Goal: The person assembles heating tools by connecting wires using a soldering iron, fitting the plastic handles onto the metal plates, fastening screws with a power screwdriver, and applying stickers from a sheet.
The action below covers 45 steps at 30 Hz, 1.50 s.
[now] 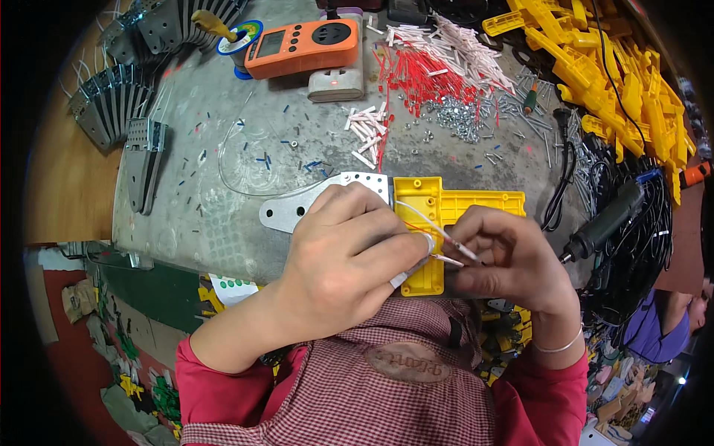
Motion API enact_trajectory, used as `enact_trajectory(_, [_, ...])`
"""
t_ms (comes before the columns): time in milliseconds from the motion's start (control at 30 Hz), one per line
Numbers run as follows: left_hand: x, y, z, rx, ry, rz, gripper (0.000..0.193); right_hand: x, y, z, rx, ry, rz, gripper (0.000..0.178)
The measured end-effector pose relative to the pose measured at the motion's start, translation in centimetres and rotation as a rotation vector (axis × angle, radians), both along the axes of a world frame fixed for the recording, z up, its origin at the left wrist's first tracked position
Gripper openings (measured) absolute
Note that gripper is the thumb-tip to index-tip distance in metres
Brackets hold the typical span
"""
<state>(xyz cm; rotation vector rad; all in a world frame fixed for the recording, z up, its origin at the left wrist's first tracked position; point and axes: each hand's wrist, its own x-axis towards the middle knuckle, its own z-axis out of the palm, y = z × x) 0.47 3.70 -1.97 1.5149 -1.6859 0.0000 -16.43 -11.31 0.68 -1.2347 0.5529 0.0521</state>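
A yellow plastic housing [428, 282] lies at the table's near edge, its hollow side up. Joined to its left is a flat silver metal plate [279, 214] with round holes. My left hand [338, 256] reaches over the plate, fingers closed on thin wires above the housing; the exact grip is partly hidden. A white wire [418, 210] loops out of the housing toward the right. My right hand [513, 256] is curled around the sleeved wire ends [462, 253], thumb below and fingers above. A shorter white-sleeved wire end [448, 260] points between the two hands.
An orange multimeter [303, 53] rests behind, near a solder spool [239, 41]. White sleeves [364, 134], red-wired parts [424, 78] and screws [457, 119] lie in heaps. Yellow housings [625, 82] pile at right, above a dark power tool [610, 219]. Metal plate assemblies [111, 104] stand left.
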Motion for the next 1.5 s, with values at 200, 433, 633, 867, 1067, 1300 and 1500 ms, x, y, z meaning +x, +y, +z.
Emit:
enact_trajectory(200, [-0.6, 0.3, -0.1, -0.014, 0.053, 0.032, 0.033, -0.7, -0.6, -0.3, -0.561, -0.133, 0.068, 0.012])
enact_trajectory(433, [0.0, -0.5, 0.8, 0.016, 0.146, -0.032, 0.040, -0.2, 0.7, 0.0, -0.560, -0.065, 0.062, 0.013])
enact_trajectory(633, [1.0, -2.7, -0.1, 0.204, 0.140, -0.189, 0.024, -1.5, -0.2, 0.7, -0.202, 0.059, -0.086, 0.011])
enact_trajectory(867, [-0.2, -2.1, 0.0, 0.147, 0.111, -0.109, 0.021, -1.2, -0.2, -1.4, -0.604, -0.140, -0.139, 0.012])
enact_trajectory(1067, [-0.5, -2.1, -0.1, 0.114, 0.108, -0.049, 0.022, -0.6, 0.2, -1.0, -0.759, -0.102, -0.134, 0.013])
enact_trajectory(1300, [0.7, -2.7, 1.2, 0.224, 0.141, -0.172, 0.019, -0.6, -0.3, -1.3, -0.794, -0.163, 0.022, 0.014])
enact_trajectory(1500, [2.1, -4.8, 4.3, 0.394, -0.053, -0.487, 0.015, -1.2, -0.5, -2.1, -1.051, -0.149, 0.423, 0.030])
